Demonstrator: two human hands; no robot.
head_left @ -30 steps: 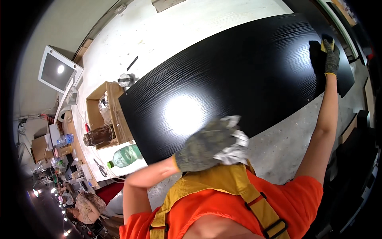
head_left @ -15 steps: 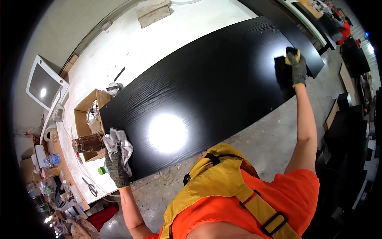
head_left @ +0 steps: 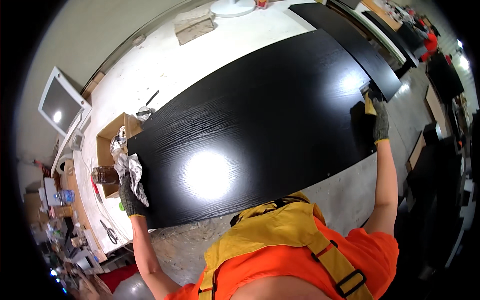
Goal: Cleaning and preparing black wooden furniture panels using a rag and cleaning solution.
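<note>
Whitish cloth [head_left: 133, 172] in left grip [head_left: 131, 199], yellow pad [head_left: 370, 105] in right grip [head_left: 381, 121]; cardboard box [head_left: 105, 142], brown container [head_left: 104, 175] beside cloth.

Black wood-grained panel [head_left: 270, 110], pale grey cloth [head_left: 135, 175], grey-green yellow-cuffed gloves [head_left: 381, 124]

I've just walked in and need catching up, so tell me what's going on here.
A person is at a long, black wood-grain panel resting on a white worktable, one gloved hand at each end. The left hand holds a crumpled pale-grey cloth at the panel's left edge, close to an open brown cardboard box. The right hand grips a small yellow piece, its material unclear, at the panel's right end.
</note>
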